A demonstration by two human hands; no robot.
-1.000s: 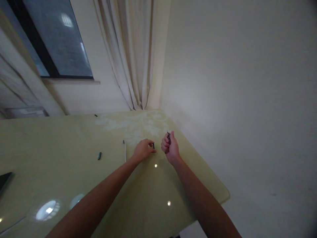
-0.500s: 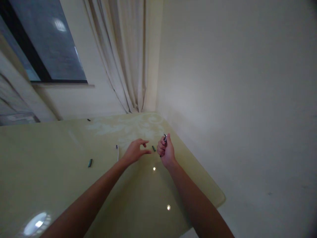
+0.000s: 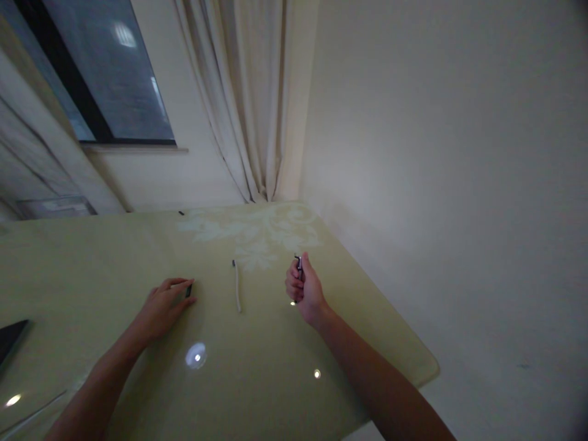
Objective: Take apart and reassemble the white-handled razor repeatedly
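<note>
My left hand (image 3: 163,309) is low over the table, thumb and fingers closed around a small dark green, battery-like piece (image 3: 188,290). Whether that piece is lifted off the tabletop I cannot tell. My right hand (image 3: 305,288) is wrapped in a fist around a small dark object with a shiny metal end (image 3: 299,265), which sticks up beside the thumb. Most of that object is hidden in the fingers. Between the hands lies a thin, slightly curved white stick with a dark tip (image 3: 237,288).
The pale green glossy table (image 3: 257,380) meets the wall at the right. A small dark item (image 3: 180,213) lies near its far edge. At the left are a dark flat object (image 3: 11,340) and a thin pale cord (image 3: 37,413). Curtains (image 3: 257,122) hang behind.
My left hand has moved left, away from my right hand, to the dark green piece. The second green piece between the hands no longer shows. The view has shifted left.
</note>
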